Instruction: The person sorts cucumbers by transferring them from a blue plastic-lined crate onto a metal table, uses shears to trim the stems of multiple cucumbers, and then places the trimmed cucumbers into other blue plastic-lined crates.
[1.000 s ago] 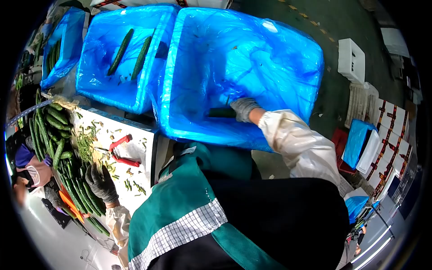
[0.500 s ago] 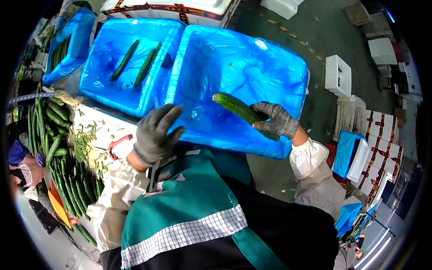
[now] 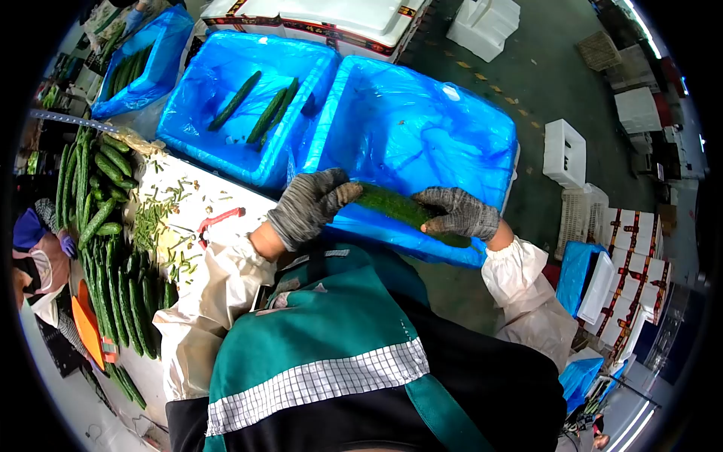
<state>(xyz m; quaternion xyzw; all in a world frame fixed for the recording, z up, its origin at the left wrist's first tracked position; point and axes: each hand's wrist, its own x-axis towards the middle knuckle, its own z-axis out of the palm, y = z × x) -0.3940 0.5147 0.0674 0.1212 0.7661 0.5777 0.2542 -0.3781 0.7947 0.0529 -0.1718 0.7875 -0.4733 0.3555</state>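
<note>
A thick green cucumber (image 3: 390, 205) is held level between both hands, over the near edge of a blue-lined box (image 3: 452, 124). My left hand (image 3: 310, 207), in a grey knit glove, is closed around its left end. Gloved the same way, my right hand (image 3: 461, 214) grips it near the right end, which sticks out past the fingers. To the left, another blue-lined box (image 3: 181, 105) has a few cucumbers (image 3: 265, 115) lying in it. A red-handled tool (image 3: 221, 219) rests on the white tabletop (image 3: 248, 200) beside my left forearm.
Cucumbers (image 3: 124, 294) are piled on the table at left, near green trimmings (image 3: 154, 215). A co-worker's purple-gloved hand (image 3: 67, 243) is beside the pile. White foam boxes (image 3: 565, 153) stand on the floor at right, with stacked cartons (image 3: 629, 256) beyond.
My left hand has moved right and closed on the cucumber's left end; before, it was apart from it with fingers spread. My right hand keeps its grip. The view has shifted slightly.
</note>
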